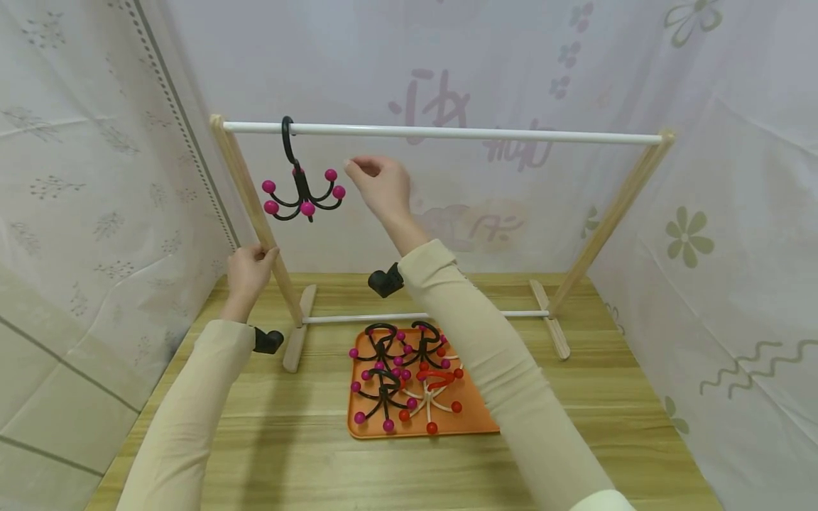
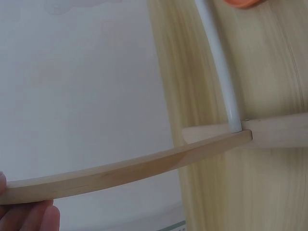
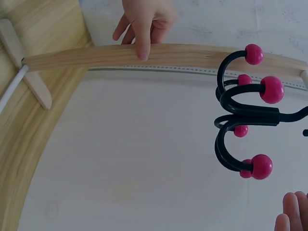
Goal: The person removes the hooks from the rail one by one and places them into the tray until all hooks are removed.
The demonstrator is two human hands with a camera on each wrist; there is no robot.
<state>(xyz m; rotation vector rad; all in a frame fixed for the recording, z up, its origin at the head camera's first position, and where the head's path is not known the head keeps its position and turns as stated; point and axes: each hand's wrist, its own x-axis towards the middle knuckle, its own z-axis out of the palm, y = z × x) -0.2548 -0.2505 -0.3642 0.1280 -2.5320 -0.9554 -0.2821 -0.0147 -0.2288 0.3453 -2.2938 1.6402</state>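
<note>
A black multi-arm hook with pink ball tips (image 1: 302, 188) hangs by its curved top from the white rail (image 1: 447, 133), near the rail's left end. My right hand (image 1: 385, 186) is raised just right of this hook, apart from it and holding nothing; in the right wrist view only a few of its fingertips (image 3: 292, 211) show at the lower right corner. My left hand (image 1: 249, 271) grips the left wooden post (image 1: 248, 186) about halfway up, its thumb on one side and fingers on the other, as the right wrist view shows.
An orange tray (image 1: 473, 419) on the wooden table holds several hooks: black ones with pink balls (image 1: 383, 390) and white-armed ones with red balls (image 1: 429, 401). My right forearm covers part of it. Behind runs the rack's lower white bar (image 1: 358, 319), between wooden feet (image 1: 295, 348).
</note>
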